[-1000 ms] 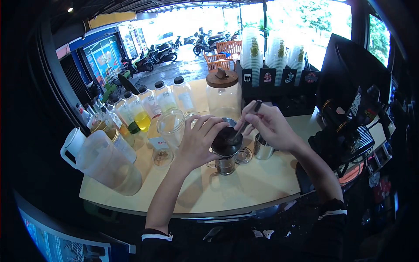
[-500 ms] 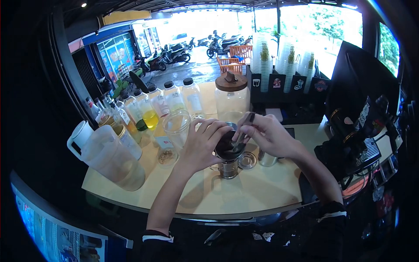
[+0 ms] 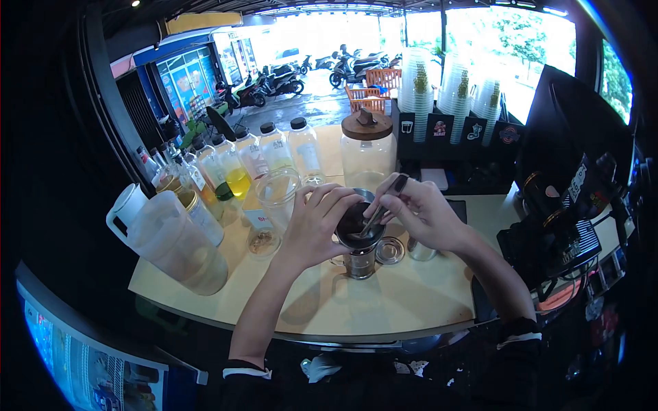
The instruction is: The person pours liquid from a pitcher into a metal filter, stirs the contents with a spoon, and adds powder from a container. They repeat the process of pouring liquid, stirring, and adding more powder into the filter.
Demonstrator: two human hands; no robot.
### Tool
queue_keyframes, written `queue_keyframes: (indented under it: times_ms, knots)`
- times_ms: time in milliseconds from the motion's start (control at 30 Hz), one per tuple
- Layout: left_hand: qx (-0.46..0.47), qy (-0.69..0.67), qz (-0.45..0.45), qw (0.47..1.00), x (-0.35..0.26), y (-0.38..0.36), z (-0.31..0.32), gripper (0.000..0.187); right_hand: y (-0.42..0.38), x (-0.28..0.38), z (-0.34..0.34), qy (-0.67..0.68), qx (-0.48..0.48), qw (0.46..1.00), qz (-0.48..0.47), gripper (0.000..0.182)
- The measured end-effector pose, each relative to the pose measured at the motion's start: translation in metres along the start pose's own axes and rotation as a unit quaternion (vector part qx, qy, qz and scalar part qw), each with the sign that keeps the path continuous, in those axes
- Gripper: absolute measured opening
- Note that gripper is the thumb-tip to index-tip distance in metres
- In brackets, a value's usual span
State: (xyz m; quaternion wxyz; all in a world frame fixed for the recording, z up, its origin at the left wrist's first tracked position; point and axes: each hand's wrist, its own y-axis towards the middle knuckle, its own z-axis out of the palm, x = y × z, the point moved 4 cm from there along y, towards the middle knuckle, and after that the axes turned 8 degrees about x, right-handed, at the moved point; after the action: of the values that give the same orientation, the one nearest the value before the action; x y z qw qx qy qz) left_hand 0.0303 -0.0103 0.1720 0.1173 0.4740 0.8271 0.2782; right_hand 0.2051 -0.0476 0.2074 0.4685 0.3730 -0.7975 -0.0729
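My left hand (image 3: 310, 229) grips a small dark round cup (image 3: 350, 220) by its side, tilted over a shiny mug-like vessel (image 3: 360, 266) with a side handle. A spoon (image 3: 374, 220) is pinched between the thumb and fingers of my right hand (image 3: 426, 214), its lower end inside the cup. What lies in the cup is too dark to make out. To the right of the vessel rests a round metal lid (image 3: 390, 251), and beside that a metal canister (image 3: 421, 251), partly covered by my right hand.
At left stand a large clear plastic pitcher (image 3: 175, 243) and an open clear jar (image 3: 277, 195). Several black-capped bottles (image 3: 303, 151) line the back. A wooden-lidded glass jar (image 3: 367, 154) stands behind my hands. Stacked cups (image 3: 416, 89) and a dark machine (image 3: 548, 226) are at right.
The spoon's handle has tilted further to the right, showing more of its dark end. My left hand still has the cup over the vessel. The whole view has shifted slightly.
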Motion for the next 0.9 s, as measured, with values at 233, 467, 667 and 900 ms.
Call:
queue_keyframes:
  times_ms: [233, 467, 667, 900]
  knots:
    - [-0.001, -0.034, 0.026, 0.999, 0.011, 0.002, -0.001, 0.081, -0.001, -0.001, -0.007, 0.123, -0.022, 0.992, 0.005, 0.019]
    - [-0.018, -0.065, 0.051, 0.996, 0.017, 0.007, -0.004, 0.075, 0.004, -0.004, -0.014, 0.106, -0.035, 0.994, 0.015, 0.016]
    - [-0.015, -0.068, 0.042, 0.997, 0.014, 0.006, 0.000, 0.077, 0.000, -0.007, -0.010, 0.093, -0.062, 0.993, 0.027, 0.017]
    - [-0.032, -0.077, 0.012, 0.996, 0.017, -0.001, 0.006, 0.077, -0.009, -0.006, -0.004, 0.191, -0.079, 0.978, 0.013, 0.017]
